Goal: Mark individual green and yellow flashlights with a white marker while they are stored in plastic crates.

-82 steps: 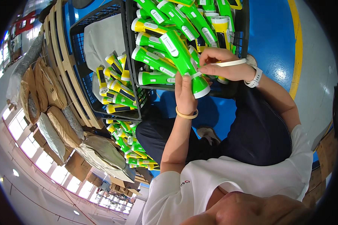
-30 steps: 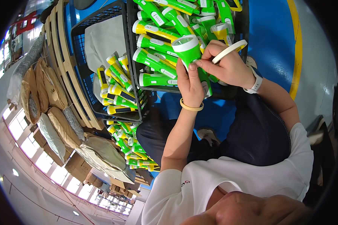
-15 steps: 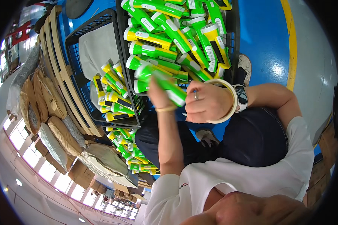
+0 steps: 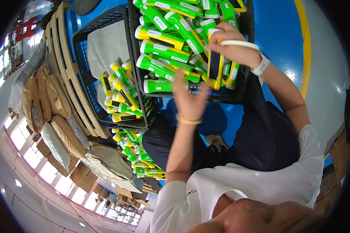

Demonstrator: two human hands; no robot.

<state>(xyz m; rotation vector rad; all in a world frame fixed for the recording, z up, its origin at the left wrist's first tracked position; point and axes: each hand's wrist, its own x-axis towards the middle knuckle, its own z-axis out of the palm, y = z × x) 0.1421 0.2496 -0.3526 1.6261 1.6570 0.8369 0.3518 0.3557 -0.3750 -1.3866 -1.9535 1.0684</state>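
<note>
One blue floor [image 4: 278,58] w/ a curved yel line [image 4: 307,50] takes up much of the R side. Wooden pallet [image 4: 72,79] runs down the L, brown paper sacks [image 4: 46,91] beyond it. Next size down, 2 blk crates side by side: full crate [image 4: 225,98], in front of the person, heaped w/ grn & yel torches [image 4: 157,65] at mixed angles; other crate [image 4: 99,18], just L of it, has a grey sheet [image 4: 107,44] at the far end & a smaller cluster of torches at the near end. Torch pile [image 4: 142,155] shows below that one, beside the L knee. Held torch [image 4: 215,70]: yel w/ dk panel, over the full crate's near R part, lengthwise twd the person; can't tell if it touches those under it. R hand [image 4: 235,48] grips its far end. L hand [image 4: 190,99] is blurred, bare, fingers spread, near the held torch's near end; contact unclear. Cream ring [image 4: 241,43], seen as an arc, lies across R hand. White watch strap [image 4: 261,65] on R wrist, thin tan bangle [image 4: 188,120] on L.
</note>
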